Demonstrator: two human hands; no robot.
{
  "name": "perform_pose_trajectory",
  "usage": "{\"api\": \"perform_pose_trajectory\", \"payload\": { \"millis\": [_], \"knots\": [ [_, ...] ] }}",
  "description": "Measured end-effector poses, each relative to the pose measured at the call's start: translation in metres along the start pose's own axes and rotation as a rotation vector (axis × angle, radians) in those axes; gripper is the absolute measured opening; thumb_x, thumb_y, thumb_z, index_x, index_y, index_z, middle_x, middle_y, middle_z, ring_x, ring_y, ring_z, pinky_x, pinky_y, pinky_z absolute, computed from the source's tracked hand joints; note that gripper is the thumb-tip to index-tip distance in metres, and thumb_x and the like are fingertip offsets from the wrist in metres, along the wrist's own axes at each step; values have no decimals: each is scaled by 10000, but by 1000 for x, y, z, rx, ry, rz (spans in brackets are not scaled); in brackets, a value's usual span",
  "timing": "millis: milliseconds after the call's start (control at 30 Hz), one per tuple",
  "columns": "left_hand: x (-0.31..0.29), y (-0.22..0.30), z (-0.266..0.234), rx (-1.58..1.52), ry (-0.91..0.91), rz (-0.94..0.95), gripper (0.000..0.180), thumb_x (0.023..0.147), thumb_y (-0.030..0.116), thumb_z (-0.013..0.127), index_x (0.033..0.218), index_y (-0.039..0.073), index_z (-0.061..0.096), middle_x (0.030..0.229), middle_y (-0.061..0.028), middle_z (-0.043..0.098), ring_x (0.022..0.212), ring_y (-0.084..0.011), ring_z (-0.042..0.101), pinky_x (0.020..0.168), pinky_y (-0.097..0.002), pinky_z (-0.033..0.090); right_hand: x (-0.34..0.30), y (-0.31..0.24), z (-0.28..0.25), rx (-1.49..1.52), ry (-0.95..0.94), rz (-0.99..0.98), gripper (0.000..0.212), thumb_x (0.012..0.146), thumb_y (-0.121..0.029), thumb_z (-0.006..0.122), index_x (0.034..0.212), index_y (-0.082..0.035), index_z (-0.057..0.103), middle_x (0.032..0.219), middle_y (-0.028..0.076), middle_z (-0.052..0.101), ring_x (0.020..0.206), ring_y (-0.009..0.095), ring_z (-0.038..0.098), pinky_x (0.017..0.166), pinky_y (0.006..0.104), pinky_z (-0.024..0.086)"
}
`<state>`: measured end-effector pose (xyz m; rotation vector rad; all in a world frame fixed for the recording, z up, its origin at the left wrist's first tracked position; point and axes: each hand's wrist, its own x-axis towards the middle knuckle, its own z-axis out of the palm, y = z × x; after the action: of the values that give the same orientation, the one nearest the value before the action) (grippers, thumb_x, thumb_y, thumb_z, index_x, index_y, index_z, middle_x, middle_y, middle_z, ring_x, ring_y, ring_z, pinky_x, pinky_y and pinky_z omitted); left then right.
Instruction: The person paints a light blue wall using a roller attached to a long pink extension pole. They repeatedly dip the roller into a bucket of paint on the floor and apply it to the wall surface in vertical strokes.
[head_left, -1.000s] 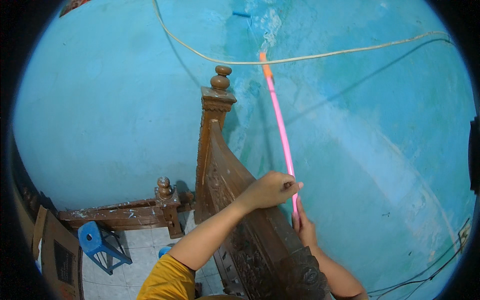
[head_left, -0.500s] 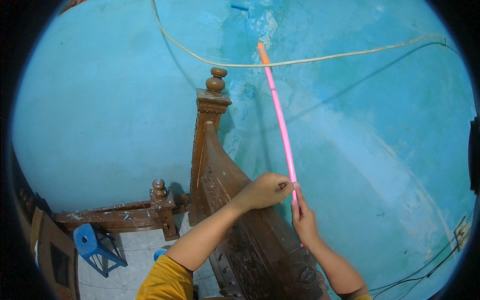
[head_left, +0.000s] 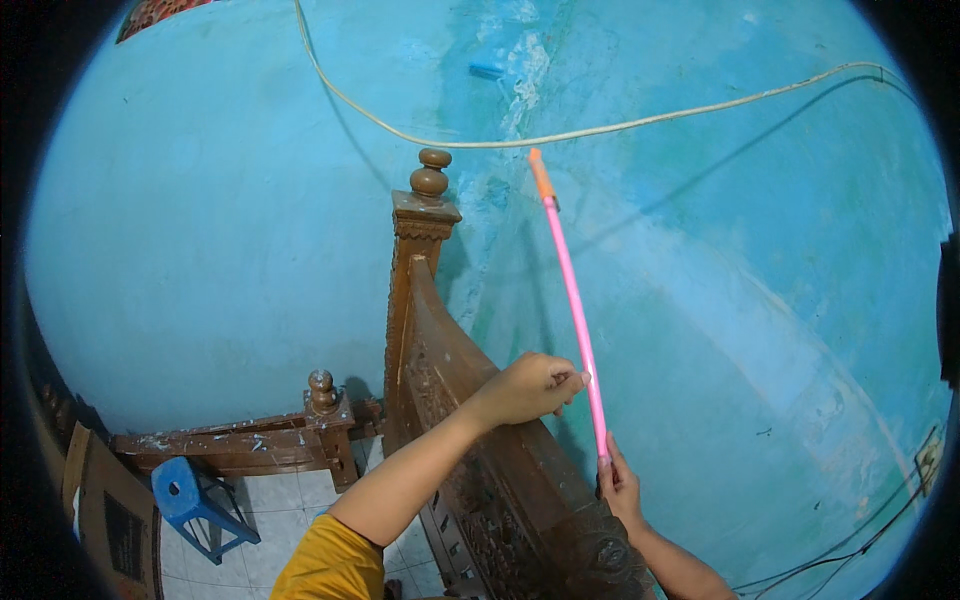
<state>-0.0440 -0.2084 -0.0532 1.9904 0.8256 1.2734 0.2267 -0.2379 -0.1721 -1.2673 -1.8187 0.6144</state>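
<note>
A long pink pole [head_left: 575, 295] rises in front of the blue wall, with an orange handle piece [head_left: 543, 178] at its top. Beyond that, a blue paint roller [head_left: 487, 71] lies against the wall near the corner, its thin frame hard to see. My right hand [head_left: 620, 490] is wrapped round the pole's lower part. Higher up, my left hand [head_left: 535, 388] is closed with curled fingers, its fingertips at the pole's side. Beneath my left arm runs a carved brown wooden headboard [head_left: 465, 345].
A pale cable [head_left: 640, 122] droops across the wall. The headboard's post with a turned knob [head_left: 430, 182] stands near the corner. At lower left are a blue plastic stool [head_left: 190, 500], a paint-spattered wooden bed part [head_left: 240, 450] and white floor tiles. Dark wires [head_left: 850, 555] hang at lower right.
The pole and paint roller have come down the wall, the orange piece now below the cable. My right hand has moved lower with the pole; my left hand has hardly moved.
</note>
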Motion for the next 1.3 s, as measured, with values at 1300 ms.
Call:
{"api": "perform_pose_trajectory", "payload": {
  "millis": [1300],
  "knots": [
    [1, 1, 1, 96, 35, 21, 379, 1004, 312, 574, 826, -14, 646, 638, -77, 626, 614, -107, 609, 595, -291, 482, -36, 53, 39, -124, -166, 130, 514, 1034, -216, 500, 1527, -230, 354, 750, 86, 555, 663, 166, 509, 660, 330, 484]
  ]
}}
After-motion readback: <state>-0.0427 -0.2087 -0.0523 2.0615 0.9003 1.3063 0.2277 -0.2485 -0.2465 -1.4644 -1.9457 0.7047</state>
